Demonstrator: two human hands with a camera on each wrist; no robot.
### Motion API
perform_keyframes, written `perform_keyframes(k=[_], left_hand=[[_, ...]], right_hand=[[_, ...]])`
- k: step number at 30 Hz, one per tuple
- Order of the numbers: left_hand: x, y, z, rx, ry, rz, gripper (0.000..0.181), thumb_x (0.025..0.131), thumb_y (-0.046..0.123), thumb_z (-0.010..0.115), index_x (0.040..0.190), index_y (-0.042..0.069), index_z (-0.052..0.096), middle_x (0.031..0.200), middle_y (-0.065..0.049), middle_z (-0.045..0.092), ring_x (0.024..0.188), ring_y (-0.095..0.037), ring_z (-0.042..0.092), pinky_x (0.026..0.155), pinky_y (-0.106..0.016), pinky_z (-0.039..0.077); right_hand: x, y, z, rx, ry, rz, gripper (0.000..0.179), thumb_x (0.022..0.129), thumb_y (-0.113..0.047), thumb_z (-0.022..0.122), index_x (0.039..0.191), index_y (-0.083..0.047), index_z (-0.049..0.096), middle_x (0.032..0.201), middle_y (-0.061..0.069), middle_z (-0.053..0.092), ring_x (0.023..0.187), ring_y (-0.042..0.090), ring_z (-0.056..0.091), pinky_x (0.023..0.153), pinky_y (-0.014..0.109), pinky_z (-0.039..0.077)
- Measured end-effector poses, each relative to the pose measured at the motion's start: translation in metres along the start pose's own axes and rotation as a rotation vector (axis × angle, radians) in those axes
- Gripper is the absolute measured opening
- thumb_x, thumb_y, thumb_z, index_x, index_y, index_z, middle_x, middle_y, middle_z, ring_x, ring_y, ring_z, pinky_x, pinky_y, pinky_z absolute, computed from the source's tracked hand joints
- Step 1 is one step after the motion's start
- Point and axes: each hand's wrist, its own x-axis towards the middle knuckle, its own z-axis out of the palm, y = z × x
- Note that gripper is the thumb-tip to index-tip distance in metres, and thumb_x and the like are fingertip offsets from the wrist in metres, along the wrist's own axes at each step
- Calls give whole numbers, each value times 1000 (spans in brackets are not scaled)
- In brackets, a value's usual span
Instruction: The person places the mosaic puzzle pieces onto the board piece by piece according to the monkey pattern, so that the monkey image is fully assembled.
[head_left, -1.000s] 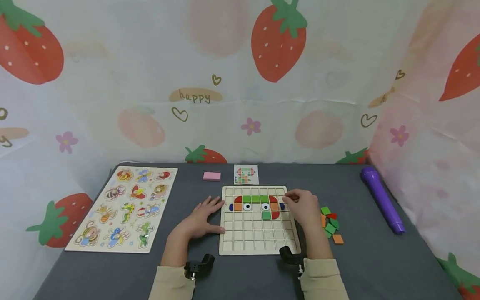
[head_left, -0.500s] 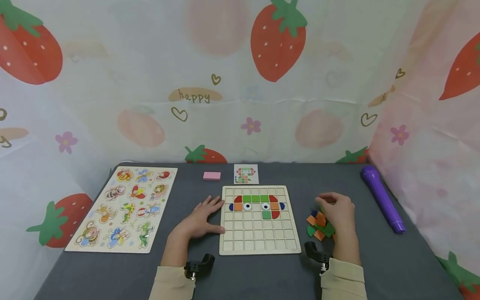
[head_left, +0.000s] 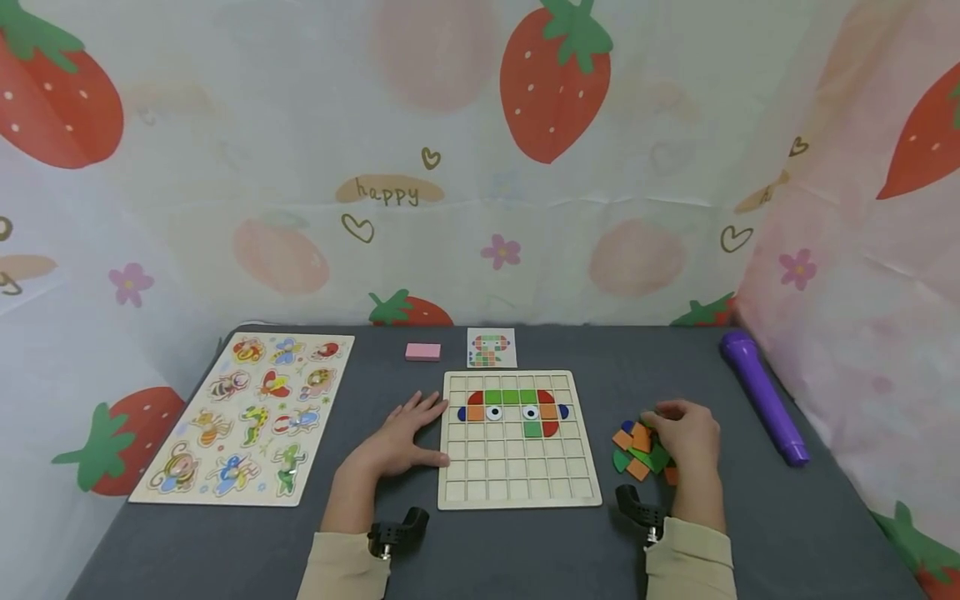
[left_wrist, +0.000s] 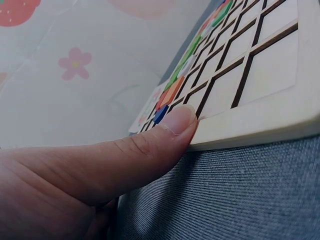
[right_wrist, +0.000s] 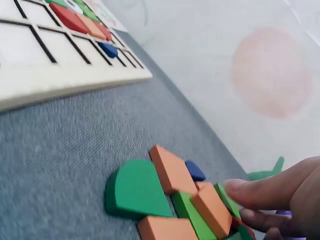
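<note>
A pale wooden grid board (head_left: 517, 471) lies mid-table, its upper rows partly filled with red, green, orange and blue tiles and two eye tiles. My left hand (head_left: 401, 435) rests at the board's left edge with fingers spread; in the left wrist view the thumb (left_wrist: 165, 132) touches the rim. To the right of the board is a pile of loose tiles, among them a rounded green tile (right_wrist: 137, 187) and an orange tile (right_wrist: 172, 170). My right hand (head_left: 686, 433) is over the pile's far right side, thumb and finger bent down right at the tiles, slightly apart.
A picture card (head_left: 491, 347) and a pink block (head_left: 423, 352) lie behind the board. On the left is a board of insect and animal pictures (head_left: 243, 417). A purple cylinder (head_left: 765, 398) lies at the right. Strawberry-print cloth (head_left: 450, 250) hangs behind.
My right hand has moved from the board's upper right corner to the loose tiles and lowered slightly over them. The left hand has stayed at the board's edge.
</note>
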Motion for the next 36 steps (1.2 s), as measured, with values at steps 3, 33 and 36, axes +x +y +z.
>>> perform_keyframes(k=[3,33,36], left_hand=[[0,0,0,-3,-1,1,95,80,43,84,159,21,35,169,-4,22,158,-33,4,123,-64,11],[-1,0,0,-7,-4,18,94,81,41,84,159,20,36,169,-5,22,158,-34,5,123,-64,10],[-1,0,0,-14,4,13,94,80,41,84,159,21,36,169,-4,23,158,-34,5,123,-64,11]], right_hand=[[0,2,2,-35,-2,44,43,91,-35,75,118,-2,70,121,25,65,111,44,55,82,52,49],[-10,-48,17,157,-39,-211,38,101,-43,60,109,-6,63,100,17,75,83,27,65,65,31,46],[-14,-60,27,168,-33,-252,33,100,-39,63,107,-6,64,95,18,75,78,27,64,62,32,45]])
